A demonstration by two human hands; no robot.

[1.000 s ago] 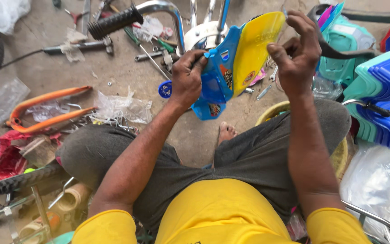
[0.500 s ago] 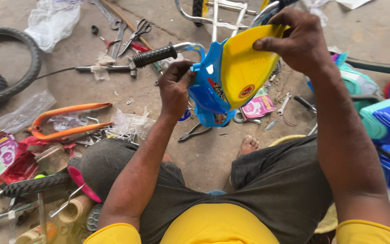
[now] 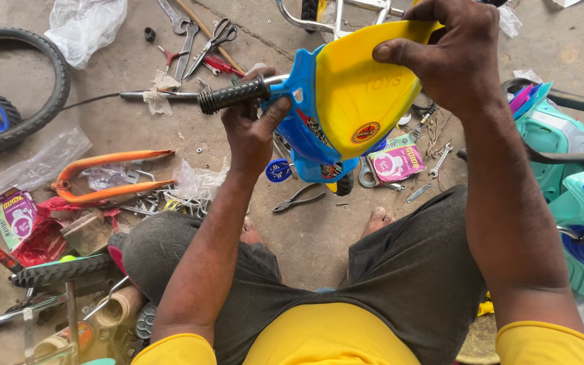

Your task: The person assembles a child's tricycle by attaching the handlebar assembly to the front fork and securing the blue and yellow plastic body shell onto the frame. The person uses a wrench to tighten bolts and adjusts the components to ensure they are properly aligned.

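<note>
My left hand [image 3: 251, 132] grips the blue panel [image 3: 302, 128] by its edge. My right hand [image 3: 454, 57] pinches the yellow shield [image 3: 353, 94] at its top. Pliers [image 3: 297, 199] lie on the floor [image 3: 319, 236] below.

I hold a plastic tricycle front panel [image 3: 336, 115] up over the floor, tilted: a yellow curved shield with a round sticker low on it, nested against a blue piece behind. A black ribbed handlebar grip [image 3: 232, 95] juts out left of it, lying roughly level.
</note>
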